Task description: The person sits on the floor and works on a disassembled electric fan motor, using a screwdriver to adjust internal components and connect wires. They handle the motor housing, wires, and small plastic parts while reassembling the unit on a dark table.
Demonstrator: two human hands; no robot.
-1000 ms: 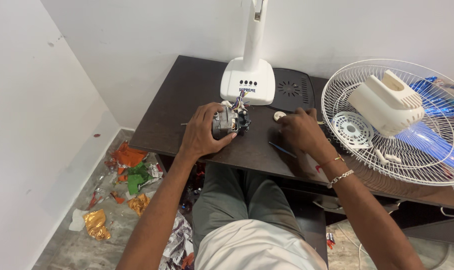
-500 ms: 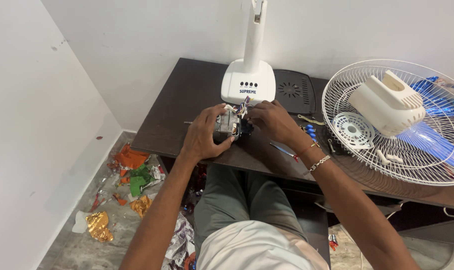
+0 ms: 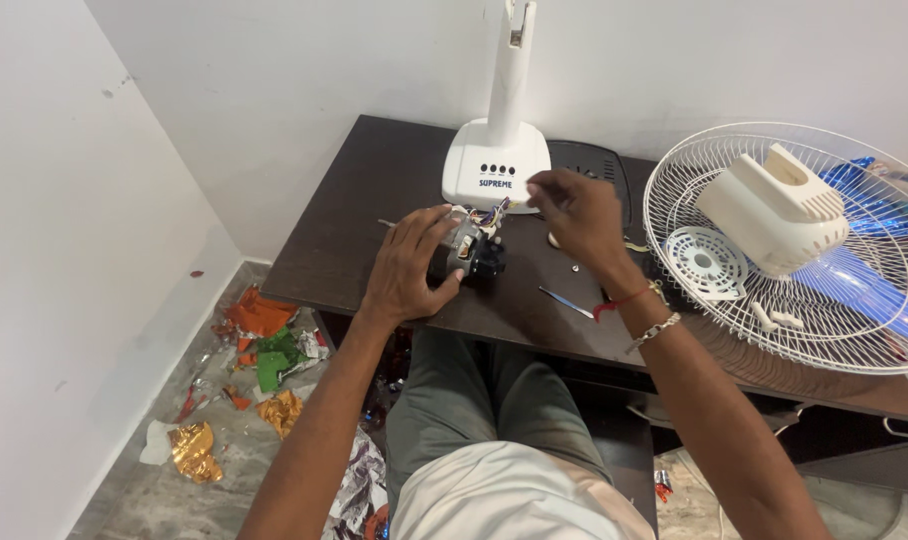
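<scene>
My left hand (image 3: 406, 268) wraps over the fan motor (image 3: 471, 252), fingers curled around it, pinning it to the table (image 3: 354, 230) a little way in from the front edge. My right hand (image 3: 577, 212) hovers just beyond, fingertips pinched together over the motor's coloured wires (image 3: 494, 212); I cannot tell whether they grip anything. Behind stands the white fan base (image 3: 496, 170), and the wire fan guard (image 3: 774, 300) lies at the right end.

The motor (image 3: 471, 252) is set on the table (image 3: 374, 200), just before the fan base (image 3: 496, 165). Right of the base lies the grille (image 3: 774, 330), with the housing (image 3: 774, 210) in it. Wrappers (image 3: 264, 345) lie on the floor left of the table.
</scene>
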